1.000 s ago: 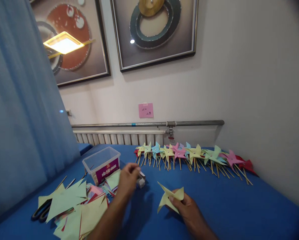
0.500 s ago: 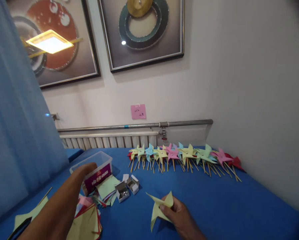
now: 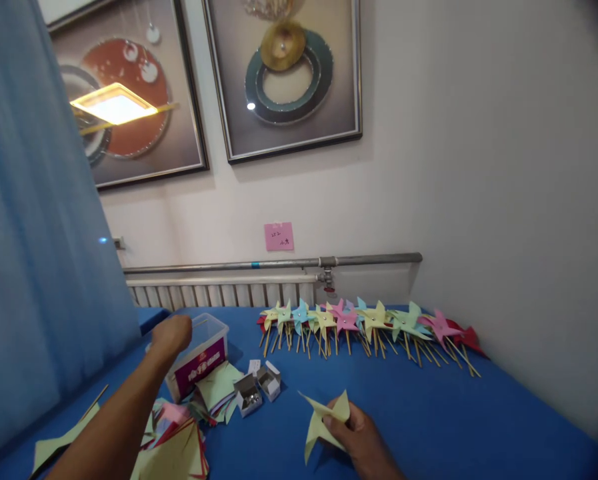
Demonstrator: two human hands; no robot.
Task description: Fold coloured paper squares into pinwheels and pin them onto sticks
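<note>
Folded yellow-green pinwheel paper [image 3: 323,421] sits pinched in my right hand [image 3: 355,437], thumb on top and fingers curled under it, held just above the blue tabletop [image 3: 429,427] close to me. My left hand [image 3: 173,333] is stretched out over the rim of the clear plastic box [image 3: 203,353] with the purple label, fingers curled together into a loose fist; I cannot tell whether they grip anything, though a thin stick seems to poke out beside them.

As I judge it, I am at the fetching step: the paper head is folded and waiting, and my left hand is at the box for a stick to mount it on. The next move would call for bringing that hand across to the paper, lining a stick up behind its centre, and taking a pin from the two small open boxes [image 3: 257,388] that lie between my two hands, nearer the left.

From my left fingers the folded paper lies well off to the right and nearer my body; from my right fingers it is in the grip itself. Loose coloured sheets [image 3: 179,447] are heaped under my left forearm. Beyond my right hand, along the wall, a row of finished pinwheels [image 3: 363,323] on sticks lies across the tabletop.
</note>
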